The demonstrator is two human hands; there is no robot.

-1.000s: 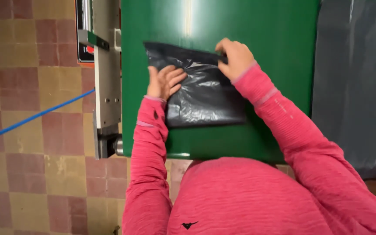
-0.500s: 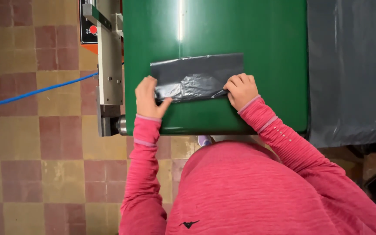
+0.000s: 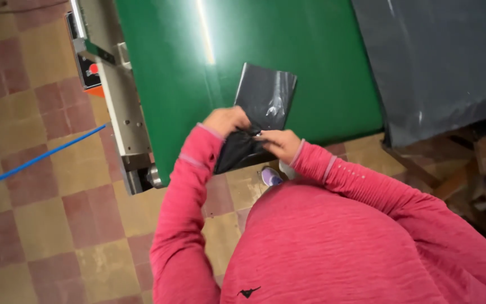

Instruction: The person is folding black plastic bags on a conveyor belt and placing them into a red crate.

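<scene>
Fingers of both hands are pinched into the near end of a folded black plastic bag (image 3: 260,115), right at the front edge of the green table (image 3: 322,67). From where I stand, the left hand (image 3: 227,120) grips the bag's near left corner with its knuckles turned up, and the right hand (image 3: 279,143) holds the crumpled near end just beside it, the fingertips pointing toward the left hand. The two hands are almost touching, with only a bunched bit of plastic between them.

From those fingers the bag runs away from the person, up and slightly to the right across the table, so its long axis lies roughly along the line of sight rather than across it. The far half lies flat and smooth on the green surface; the near half is gathered and hangs a little over the table's edge, below the hands. Both hands sit at the same end, so neither is clearly nearer to the free far end.

Farther out, a large dark plastic sheet (image 3: 434,62) covers the right side of the table, well apart from the bag. A grey metal machine frame (image 3: 120,107) runs along the table's left side, and a blue cable (image 3: 35,160) crosses the checkered tile floor (image 3: 40,225).
</scene>
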